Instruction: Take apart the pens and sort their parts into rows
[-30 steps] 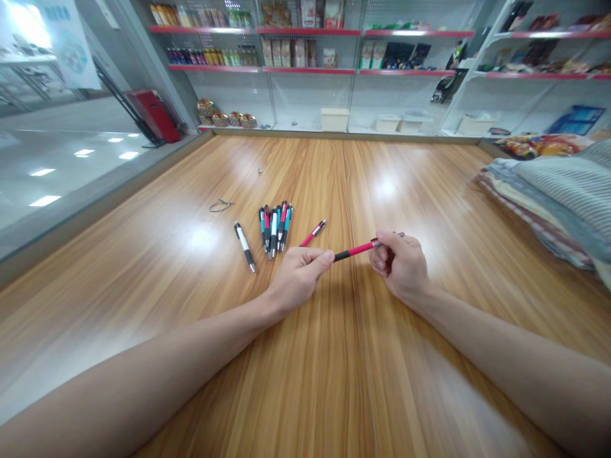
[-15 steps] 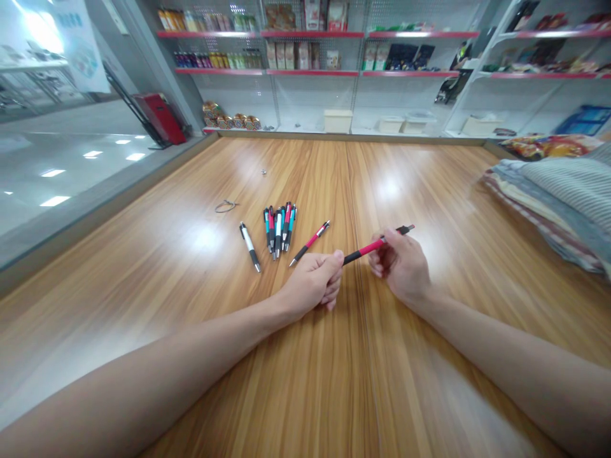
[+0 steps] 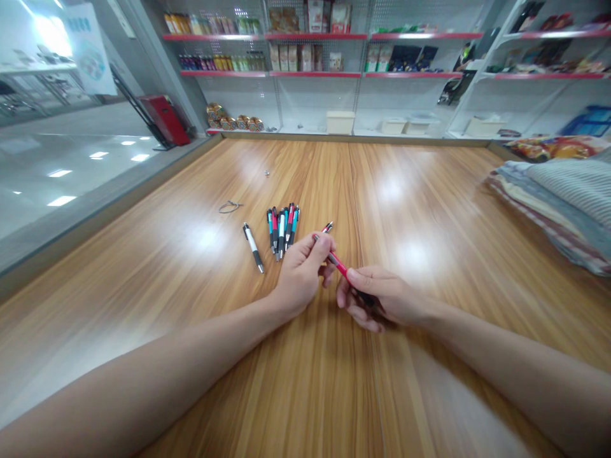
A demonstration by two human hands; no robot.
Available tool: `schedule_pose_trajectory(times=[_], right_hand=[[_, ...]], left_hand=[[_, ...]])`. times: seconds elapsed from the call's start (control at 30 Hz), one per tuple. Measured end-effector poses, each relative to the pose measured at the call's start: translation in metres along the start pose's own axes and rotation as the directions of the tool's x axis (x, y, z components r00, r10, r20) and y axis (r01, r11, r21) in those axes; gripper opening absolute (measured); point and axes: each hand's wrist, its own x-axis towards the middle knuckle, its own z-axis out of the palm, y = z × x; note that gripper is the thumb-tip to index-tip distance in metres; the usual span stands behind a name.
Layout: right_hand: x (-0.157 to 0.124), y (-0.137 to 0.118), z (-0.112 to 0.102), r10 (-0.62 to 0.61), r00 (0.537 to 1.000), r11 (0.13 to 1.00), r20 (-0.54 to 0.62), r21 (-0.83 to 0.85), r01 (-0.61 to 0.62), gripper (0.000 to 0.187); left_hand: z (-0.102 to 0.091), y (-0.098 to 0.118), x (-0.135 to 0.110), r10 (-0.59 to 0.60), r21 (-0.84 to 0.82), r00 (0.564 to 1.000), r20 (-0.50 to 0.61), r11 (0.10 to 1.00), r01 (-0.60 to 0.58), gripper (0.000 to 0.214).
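Observation:
A red pen (image 3: 340, 266) with a black grip is held between both hands above the wooden table (image 3: 429, 210). My left hand (image 3: 303, 273) pinches its upper end with thumb and fingers. My right hand (image 3: 377, 299) is closed around its lower end, palm turned inward. Just behind the left hand lies a second red pen (image 3: 328, 226), mostly hidden. To the left rests a bundle of several red, teal and white pens (image 3: 282, 228), and a white and black pen (image 3: 253, 247) lies alone beside it.
A loop of rubber band (image 3: 230, 207) and a tiny metal piece (image 3: 266, 172) lie farther back on the table. Folded blankets (image 3: 563, 197) are stacked at the right edge. Shop shelves (image 3: 334, 73) with goods stand behind.
The red pen has swung round: its far end went from right to left. My right hand dropped toward me and closed on the lower end; my left hand now pinches the upper end.

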Motion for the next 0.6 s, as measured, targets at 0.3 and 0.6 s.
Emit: schedule_pose_trajectory(times=[0.3,0.6], right_hand=[[-0.001,-0.005,-0.018,0.030,0.980,0.969,0.194,0.236,-0.077,0.041],[-0.003,-0.006,-0.023,0.098,0.990,0.973,0.102,0.200,-0.116,0.042]], left_hand=[[-0.007,0.014,0.014,0.157,-0.073,0.988,-0.010,0.985,-0.157,0.028],[-0.006,0.003,0.010,0.040,-0.216,0.995,0.095,0.976,-0.019,0.023]])
